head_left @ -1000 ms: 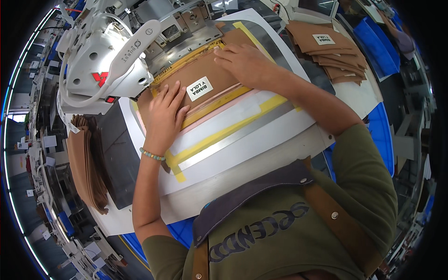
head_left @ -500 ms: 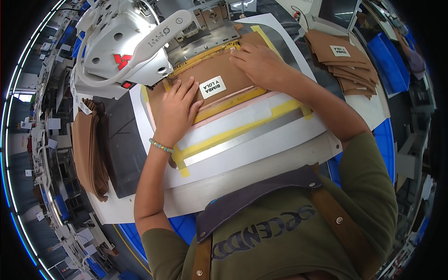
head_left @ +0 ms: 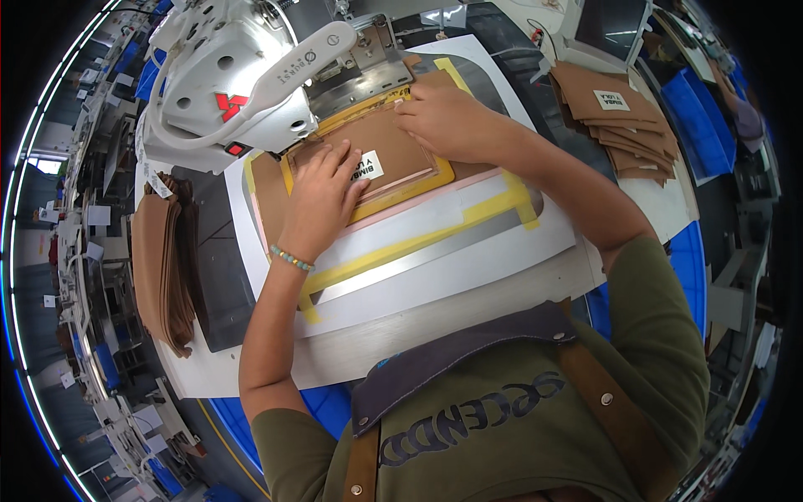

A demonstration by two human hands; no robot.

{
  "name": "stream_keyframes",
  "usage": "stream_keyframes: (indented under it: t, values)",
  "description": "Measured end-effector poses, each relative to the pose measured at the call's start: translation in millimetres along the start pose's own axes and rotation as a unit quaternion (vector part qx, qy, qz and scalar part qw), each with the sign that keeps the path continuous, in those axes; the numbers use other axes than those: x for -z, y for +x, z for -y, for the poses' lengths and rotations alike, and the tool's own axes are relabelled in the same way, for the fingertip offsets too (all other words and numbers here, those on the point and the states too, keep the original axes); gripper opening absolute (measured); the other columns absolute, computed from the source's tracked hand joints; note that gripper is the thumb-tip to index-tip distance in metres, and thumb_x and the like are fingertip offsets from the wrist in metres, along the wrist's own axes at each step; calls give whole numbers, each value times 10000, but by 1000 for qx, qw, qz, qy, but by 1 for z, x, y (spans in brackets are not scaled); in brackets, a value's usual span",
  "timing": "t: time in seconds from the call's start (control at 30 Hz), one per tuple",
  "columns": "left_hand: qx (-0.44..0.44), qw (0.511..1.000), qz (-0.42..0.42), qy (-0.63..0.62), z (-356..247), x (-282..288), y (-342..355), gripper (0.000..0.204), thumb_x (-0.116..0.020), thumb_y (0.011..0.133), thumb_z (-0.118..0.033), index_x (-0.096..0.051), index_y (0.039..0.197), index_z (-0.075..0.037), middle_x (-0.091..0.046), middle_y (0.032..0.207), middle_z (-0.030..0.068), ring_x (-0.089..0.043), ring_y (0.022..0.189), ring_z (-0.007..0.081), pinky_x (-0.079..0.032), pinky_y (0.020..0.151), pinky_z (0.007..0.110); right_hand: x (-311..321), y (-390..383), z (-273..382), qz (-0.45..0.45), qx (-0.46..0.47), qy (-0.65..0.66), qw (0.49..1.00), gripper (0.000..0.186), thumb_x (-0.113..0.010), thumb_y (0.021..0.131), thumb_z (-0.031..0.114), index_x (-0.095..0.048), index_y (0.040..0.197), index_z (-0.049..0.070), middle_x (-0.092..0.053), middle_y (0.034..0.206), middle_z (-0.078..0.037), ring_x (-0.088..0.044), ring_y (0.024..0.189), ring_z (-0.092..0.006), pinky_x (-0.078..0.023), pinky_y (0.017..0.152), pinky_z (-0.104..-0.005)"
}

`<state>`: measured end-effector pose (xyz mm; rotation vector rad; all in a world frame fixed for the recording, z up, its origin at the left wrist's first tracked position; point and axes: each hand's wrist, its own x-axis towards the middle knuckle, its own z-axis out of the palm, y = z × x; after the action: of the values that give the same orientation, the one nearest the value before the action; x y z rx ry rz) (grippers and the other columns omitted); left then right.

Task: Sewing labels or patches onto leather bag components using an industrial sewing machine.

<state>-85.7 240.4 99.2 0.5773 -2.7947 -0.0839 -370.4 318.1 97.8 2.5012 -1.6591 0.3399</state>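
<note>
A brown panel (head_left: pixel 368 130) with a white printed label (head_left: pixel 369 166) lies inside a yellow-edged frame (head_left: pixel 418 189) on a white template sheet (head_left: pixel 435 276), in front of the sewing machine head (head_left: pixel 222 79). My left hand (head_left: pixel 322 192) rests flat on the panel's left part, fingers stretched and slightly apart, covering part of the label. At the panel's far right my right hand (head_left: pixel 456 125) has its fingers bent and drawn together near the frame's edge. Whatever lies between those fingertips, if anything, is hidden.
Folded brown pieces (head_left: pixel 163 268) are stacked at the left table edge. More brown pieces, a labelled one (head_left: pixel 606 99) on top, lie at the right beside a screen (head_left: pixel 615 25). A blue bin (head_left: pixel 698 121) stands beyond them. The machine's white lever arm (head_left: pixel 288 71) overhangs the work.
The template, frame and panel have shifted a little left. My left hand now covers part of the label. My right hand has moved slightly left and its fingers have drawn closer together.
</note>
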Motion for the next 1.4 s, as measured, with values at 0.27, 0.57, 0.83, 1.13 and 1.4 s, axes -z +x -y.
stream_keyframes:
  t: [0.27, 0.57, 0.83, 1.13, 1.4]
  values:
    - [-3, 1000, 11, 5, 8, 4, -8, 456, -689, 1034, -270, -648, 1441, -66, -607, 1527, 140, -559, 1395, 382, -458, 1144, 488, 4, 31, 23, 3, 24, -8, 1000, 171, -716, 913, 168, -785, 1033, 67, -759, 1090, -41, -674, 1059, -236, -568, 936, -356]
    - [0, 1000, 0, -12, 10, 4, -11, 417, -694, 1025, -198, -665, 1406, -30, -616, 1503, 173, -559, 1396, 395, -466, 1154, 484, -4, 56, 36, 21, 34, -17, 999, 165, -701, 915, 163, -785, 1005, 54, -774, 1035, -58, -703, 1021, -251, -599, 860, -373]
    - [18, 999, -32, -25, 18, 6, -17, 387, -667, 1028, -137, -664, 1388, 2, -654, 1439, 177, -591, 1327, 391, -483, 1129, 463, -9, 67, 47, 2, 36, 50, 998, 227, -715, 955, 241, -781, 1064, 53, -776, 1066, -77, -710, 1009, -273, -602, 840, -404]
    - [5, 998, -59, -18, 30, 8, -18, 333, -652, 1007, -65, -683, 1326, 28, -684, 1383, 156, -622, 1199, 373, -516, 1058, 451, 12, 47, 62, 37, 59, 95, 993, 348, -646, 1045, 322, -739, 1243, 51, -757, 1168, -102, -670, 1107, -287, -546, 996, -402]
    - [28, 998, -47, -38, 40, 16, -28, 332, -658, 998, -61, -696, 1323, 1, -693, 1369, 138, -630, 1213, 356, -519, 1063, 440, 8, 34, 94, 37, 129, 178, 975, 331, -634, 1053, 269, -735, 1264, 35, -743, 1232, -105, -638, 1194, -279, -521, 1043, -400]
